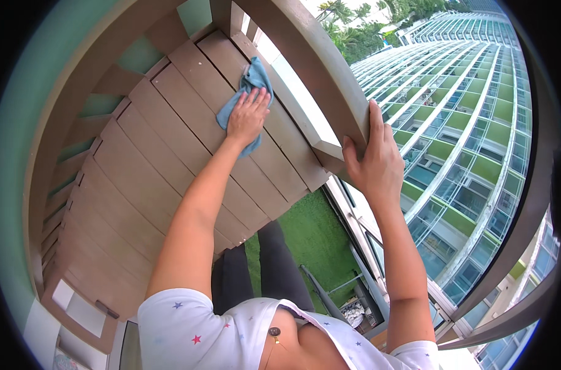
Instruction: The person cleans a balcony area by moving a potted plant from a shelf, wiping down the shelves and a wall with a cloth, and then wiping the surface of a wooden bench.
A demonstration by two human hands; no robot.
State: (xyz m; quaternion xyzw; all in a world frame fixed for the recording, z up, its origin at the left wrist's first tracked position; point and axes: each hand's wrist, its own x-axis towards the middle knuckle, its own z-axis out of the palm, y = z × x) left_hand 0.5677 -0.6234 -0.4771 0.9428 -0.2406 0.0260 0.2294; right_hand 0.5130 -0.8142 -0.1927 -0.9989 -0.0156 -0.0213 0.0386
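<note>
A crumpled blue cloth (256, 75) lies on the brown slatted bench seat (188, 111), near its far right side. My left hand (248, 116) presses it down, fingers bent slightly over the fabric; the cloth's middle is hidden under the palm. Over on the right, my right hand (376, 157) grips the bench's thick brown armrest (320, 68), its thumb on the near side and the fingers over the outer edge.
The bench's slatted backrest (86, 126) curves along the left. Green artificial turf (314, 237) covers the floor below, beside my legs (280, 265). A metal-framed rack (354, 305) stands lower right. Beyond the railing (496, 296) is a tall glass-and-green building (465, 129).
</note>
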